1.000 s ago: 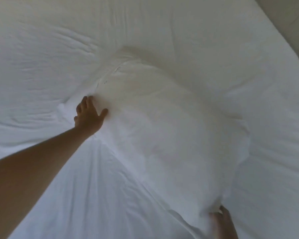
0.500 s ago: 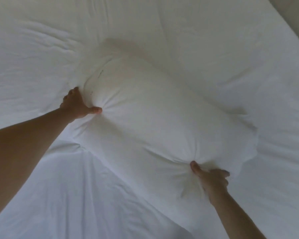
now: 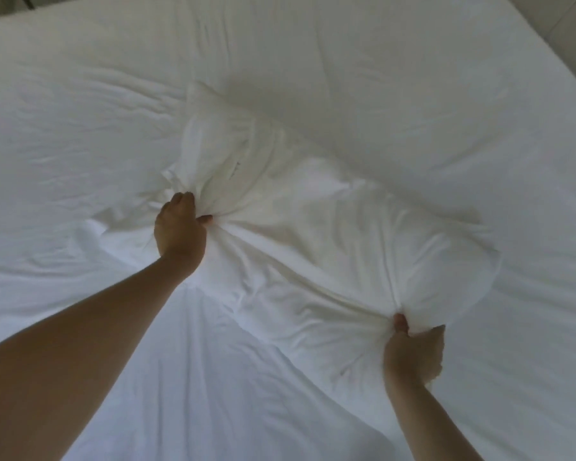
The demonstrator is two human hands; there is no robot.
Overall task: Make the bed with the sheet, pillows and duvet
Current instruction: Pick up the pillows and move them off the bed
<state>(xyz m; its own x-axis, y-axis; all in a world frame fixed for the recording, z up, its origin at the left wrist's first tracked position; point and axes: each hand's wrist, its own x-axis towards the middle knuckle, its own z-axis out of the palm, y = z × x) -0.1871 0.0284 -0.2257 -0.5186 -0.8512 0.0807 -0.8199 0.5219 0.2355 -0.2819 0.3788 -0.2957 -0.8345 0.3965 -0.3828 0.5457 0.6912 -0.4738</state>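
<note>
Gripping the pillow (image 3: 330,227) by bunched cloth, the right hand (image 3: 413,354) pinches its near end and the left hand (image 3: 180,234) clenches its far end, mid-bed. The case alone may be held, so a lift could slip or drag the wrinkled sheet (image 3: 80,128). Beyond the far right corner, probably floor.

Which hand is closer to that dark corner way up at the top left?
Left. The left hand grips the pillow at its left end, well below the dark corner. The right hand grips the pillow's lower right end, much farther off.
</note>
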